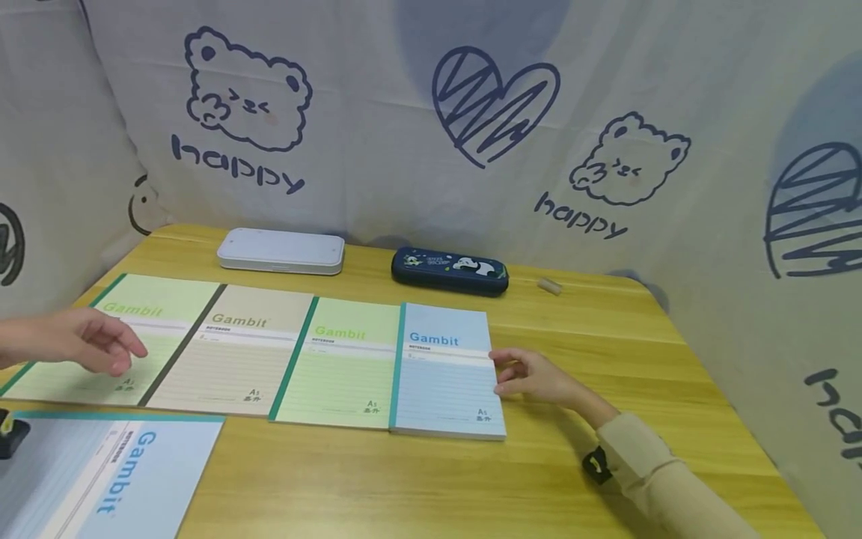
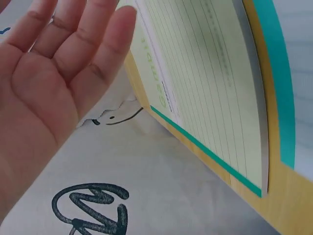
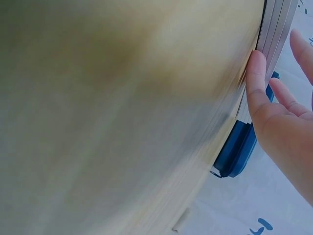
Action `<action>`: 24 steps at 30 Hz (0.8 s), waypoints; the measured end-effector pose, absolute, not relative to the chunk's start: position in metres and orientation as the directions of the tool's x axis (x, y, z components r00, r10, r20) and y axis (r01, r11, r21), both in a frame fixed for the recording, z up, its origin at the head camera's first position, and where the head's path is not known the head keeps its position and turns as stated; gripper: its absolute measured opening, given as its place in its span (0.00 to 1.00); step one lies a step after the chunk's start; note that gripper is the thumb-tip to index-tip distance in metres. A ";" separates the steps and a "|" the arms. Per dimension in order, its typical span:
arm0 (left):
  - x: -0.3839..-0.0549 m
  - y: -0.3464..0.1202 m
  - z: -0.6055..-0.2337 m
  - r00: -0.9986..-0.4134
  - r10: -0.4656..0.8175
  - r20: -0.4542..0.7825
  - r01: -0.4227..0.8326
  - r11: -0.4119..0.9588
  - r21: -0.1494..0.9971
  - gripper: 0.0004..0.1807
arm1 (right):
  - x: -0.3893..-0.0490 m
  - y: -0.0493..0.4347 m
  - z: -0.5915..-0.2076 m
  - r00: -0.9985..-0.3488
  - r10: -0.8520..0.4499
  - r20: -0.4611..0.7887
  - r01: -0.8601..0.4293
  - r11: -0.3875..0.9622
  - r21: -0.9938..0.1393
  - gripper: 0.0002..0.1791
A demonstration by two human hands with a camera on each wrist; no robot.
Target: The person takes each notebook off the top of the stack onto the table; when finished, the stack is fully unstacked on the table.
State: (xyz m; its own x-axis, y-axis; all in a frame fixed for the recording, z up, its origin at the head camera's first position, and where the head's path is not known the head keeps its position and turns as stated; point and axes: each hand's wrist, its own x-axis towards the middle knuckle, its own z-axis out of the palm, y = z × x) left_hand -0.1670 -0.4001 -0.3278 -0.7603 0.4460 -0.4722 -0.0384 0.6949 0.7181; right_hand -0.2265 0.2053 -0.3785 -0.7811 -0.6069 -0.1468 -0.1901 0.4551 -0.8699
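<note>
Side by side on the table lie a green notebook [image 1: 144, 343], a grey-brown notebook [image 1: 232, 352], a second green notebook [image 1: 340, 367] and a blue notebook [image 1: 447, 389]. My left hand [image 1: 97, 340] hovers over the leftmost green notebook, fingers relaxed and nothing held. In the left wrist view, the palm of that hand [image 2: 54, 83] faces the camera. At the blue notebook's right edge is my right hand [image 1: 539, 378]. The right wrist view shows its thumb [image 3: 257, 78] touching the side of stacked notebooks [image 3: 276, 34]; the other fingers are loosely bent.
Another blue notebook [image 1: 161, 479] lies turned sideways at the front left. Along the back stand a white case [image 1: 281, 251] and a dark blue panda pencil case [image 1: 449, 271], with a small greyish piece [image 1: 549, 286] to the right. A printed cloth [image 1: 377, 150] hangs behind the table.
</note>
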 end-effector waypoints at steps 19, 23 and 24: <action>-0.179 -0.317 -0.314 -0.909 0.364 -0.203 0.094 0.654 0.750 0.22 | -0.226 0.205 -0.377 -0.780 -0.609 -0.142 -0.195 0.453 -0.870 0.31; -0.185 -0.296 -0.316 -0.895 0.409 -0.179 0.126 0.615 0.778 0.22 | -0.226 0.205 -0.376 -0.777 -0.613 -0.144 -0.199 0.456 -0.867 0.31; -0.187 -0.291 -0.316 -0.892 0.418 -0.173 0.132 0.607 0.783 0.22 | -0.226 0.205 -0.376 -0.778 -0.611 -0.146 -0.196 0.458 -0.867 0.31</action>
